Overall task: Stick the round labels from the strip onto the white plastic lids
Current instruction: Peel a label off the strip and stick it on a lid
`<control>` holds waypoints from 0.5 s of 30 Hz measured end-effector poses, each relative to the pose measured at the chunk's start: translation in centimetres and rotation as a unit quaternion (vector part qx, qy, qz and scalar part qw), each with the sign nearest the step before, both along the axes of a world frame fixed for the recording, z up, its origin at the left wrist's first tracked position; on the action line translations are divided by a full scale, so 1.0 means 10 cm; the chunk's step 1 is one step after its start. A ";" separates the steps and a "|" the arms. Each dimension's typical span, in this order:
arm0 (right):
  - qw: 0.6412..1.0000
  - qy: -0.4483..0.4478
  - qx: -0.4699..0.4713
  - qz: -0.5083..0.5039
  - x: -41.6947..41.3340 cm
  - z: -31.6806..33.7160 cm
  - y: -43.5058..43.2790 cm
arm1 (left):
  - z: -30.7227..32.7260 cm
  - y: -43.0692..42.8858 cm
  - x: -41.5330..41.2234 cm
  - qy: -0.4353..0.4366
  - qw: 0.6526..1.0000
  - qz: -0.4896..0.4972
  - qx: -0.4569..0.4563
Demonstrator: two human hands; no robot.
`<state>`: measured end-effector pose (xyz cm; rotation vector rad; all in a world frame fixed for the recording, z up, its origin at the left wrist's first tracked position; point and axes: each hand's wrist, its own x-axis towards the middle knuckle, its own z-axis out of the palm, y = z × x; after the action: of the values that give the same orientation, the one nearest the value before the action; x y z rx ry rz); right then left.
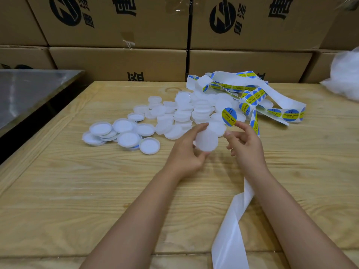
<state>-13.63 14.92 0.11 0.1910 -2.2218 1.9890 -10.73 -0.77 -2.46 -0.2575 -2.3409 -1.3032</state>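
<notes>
Above the middle of the wooden table [77,191], the left hand [186,152] grips a white lid [206,140], fingers and thumb curled round its rim, with the flat top tilted toward the right hand. The right hand [244,142] is just to the right of it and pinches the edge of one round blue and yellow label [229,116] between thumb and forefinger. The label stands up just above the held lid; whether the two touch is not clear.

Just beyond the hands lies a heap of bare white lids [182,111]. To its left is a smaller group of lids [128,133] resting hollow side up. The label strip [252,88] lies in loose loops at the far right of the heap, with many labels on it. A bare length of backing paper [231,230] runs under the right forearm to the near edge.

Cardboard boxes [116,22] are stacked along the far side. A metal surface [29,88] sits at the far left, and a clear plastic bag [345,78] at the far right.
</notes>
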 end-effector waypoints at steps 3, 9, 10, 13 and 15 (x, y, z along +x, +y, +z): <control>0.997 -0.028 0.041 0.054 0.02 -0.02 -0.04 | -0.02 0.08 0.00 0.021 0.999 -0.030 0.022; 0.995 -0.051 -0.017 0.088 0.04 -0.07 -0.09 | -0.03 0.13 -0.03 -0.060 0.995 0.035 0.072; 0.995 -0.050 -0.034 0.074 0.03 -0.08 -0.09 | -0.02 0.14 -0.02 -0.071 0.994 0.029 0.080; 0.998 -0.035 -0.046 0.026 -0.01 -0.10 -0.06 | -0.01 0.15 -0.02 -0.086 0.991 -0.002 0.104; 0.999 -0.013 -0.032 0.015 -0.02 -0.09 -0.04 | 0.03 0.14 -0.03 -0.103 0.979 -0.013 0.176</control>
<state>-13.87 14.53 -0.80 0.1939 -2.1784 2.0871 -11.03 0.68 -2.17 -0.0417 -2.2199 -1.8001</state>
